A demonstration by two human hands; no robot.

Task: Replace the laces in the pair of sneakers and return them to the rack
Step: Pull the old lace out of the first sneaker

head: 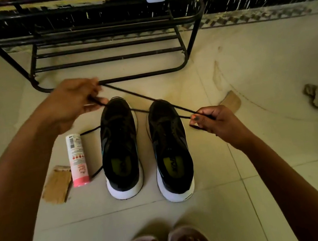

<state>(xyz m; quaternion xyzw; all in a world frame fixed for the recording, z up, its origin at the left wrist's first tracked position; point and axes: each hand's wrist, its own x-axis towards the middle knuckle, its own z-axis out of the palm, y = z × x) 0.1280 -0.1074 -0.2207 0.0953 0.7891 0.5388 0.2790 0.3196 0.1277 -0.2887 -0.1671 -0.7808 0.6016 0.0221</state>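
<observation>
Lace (130,93): black, doubled, held taut in air btwn both hands, above the toes of the sneakers (120,145) on the floor. Long axis runs diagonally, far-left to near-right. Left hand (70,103) pinches one end, near the rack (109,80). Right hand (216,121) pinches the other, just beside right sneaker (170,149), so nearer its eyelets. Lace tips hidden inside both grips. Eyelets too dark to tell if laced. 2nd lace (90,131) lies by left sneaker.

Above pair of black white-soled sneakers (120,145), thin black lace (141,97) stretched between left hand (72,103) and right hand (214,122), both pinching it; black metal rack (105,46) behind.
</observation>
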